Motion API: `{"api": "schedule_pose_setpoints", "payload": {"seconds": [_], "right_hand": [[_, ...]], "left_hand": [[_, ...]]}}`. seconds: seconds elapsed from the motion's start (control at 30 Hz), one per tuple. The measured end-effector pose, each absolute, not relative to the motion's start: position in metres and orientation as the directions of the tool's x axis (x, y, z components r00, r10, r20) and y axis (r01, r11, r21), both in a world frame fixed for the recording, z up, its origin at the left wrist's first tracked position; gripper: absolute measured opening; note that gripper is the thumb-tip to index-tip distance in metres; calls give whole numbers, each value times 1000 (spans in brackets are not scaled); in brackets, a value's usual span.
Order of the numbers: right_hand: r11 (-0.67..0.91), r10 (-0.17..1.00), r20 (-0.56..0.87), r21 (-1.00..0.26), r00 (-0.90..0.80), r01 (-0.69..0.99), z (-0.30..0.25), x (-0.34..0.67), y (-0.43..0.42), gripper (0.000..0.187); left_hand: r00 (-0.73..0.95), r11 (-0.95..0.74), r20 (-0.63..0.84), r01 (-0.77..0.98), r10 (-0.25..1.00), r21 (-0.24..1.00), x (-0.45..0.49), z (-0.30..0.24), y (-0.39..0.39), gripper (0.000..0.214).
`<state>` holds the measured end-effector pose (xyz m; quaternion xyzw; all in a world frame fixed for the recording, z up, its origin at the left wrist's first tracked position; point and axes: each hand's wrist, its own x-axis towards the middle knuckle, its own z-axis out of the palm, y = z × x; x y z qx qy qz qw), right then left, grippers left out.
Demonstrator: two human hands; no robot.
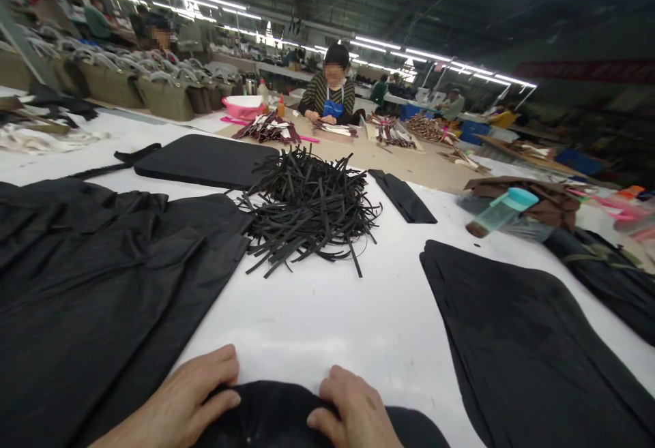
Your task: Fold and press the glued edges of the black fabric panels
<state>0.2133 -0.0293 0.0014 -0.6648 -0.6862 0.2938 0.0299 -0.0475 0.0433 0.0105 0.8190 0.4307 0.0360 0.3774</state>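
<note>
A: Far left: what are you counting?

B: One large black cloth (102, 284), lying creased on the white table (327, 311); its layers are overlapping, so I am leaving them uncounted.

A: The wearer's hands?

B: Two are showing. The left hand (199, 393) is bending its fingers over the upper edge of one black piece (271, 410), pinching it against the thumb. One thick black pad (207, 161) is lying farther back.

A: Where is the piece sitting?

B: It is lying at the bottom of the view, between the hands, running out of frame. Beyond it, one heap of thin black strips (312, 209) is tangling past any count. Behind that, one co-worker (332, 97) is touching a maroon-and-white bundle (338, 130) with two hands.

A: Continuing right?

B: The right hand (355, 404) is pinching the same edge, thumb lying on top. Then one narrow black bundle (403, 196), one bottle with a cyan lid (494, 216), and one stack of black panels (527, 339) are following; its layers are showing at the left side, number unclear.
</note>
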Motion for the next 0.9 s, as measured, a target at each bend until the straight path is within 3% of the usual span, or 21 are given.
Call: {"api": "schedule_pose_setpoints", "payload": {"seconds": [0.13,0.27,0.37,0.47,0.57,0.7,0.9], "right_hand": [[83,952,-219,-486,-213,870,-9,217,-35,12],[92,989,-69,-422,-134,902,-1,215,-24,19],[64,995,-42,-382,-87,922,10,213,-11,18],[43,986,-124,-450,-110,892,15,218,-5,18],[-89,957,-277,-563,-86,821,19,235,-11,19],[-240,885,-451,-651,-113,720,29,276,-30,14],[-429,826,-559,-543,70,722,36,328,-71,11]], "left_hand": [[591,-332,-205,669,780,664,-50,4,42,31],[576,-376,-56,602,816,704,-49,-5,44,32],[564,-372,-56,613,824,697,-46,-9,48,35],[537,-308,-161,676,828,669,-47,-10,50,36],[529,-255,-256,708,809,659,-49,-9,51,37],[524,-236,-269,707,808,666,-46,-5,52,38],[420,-124,-332,756,844,643,-64,-6,56,39]]}}
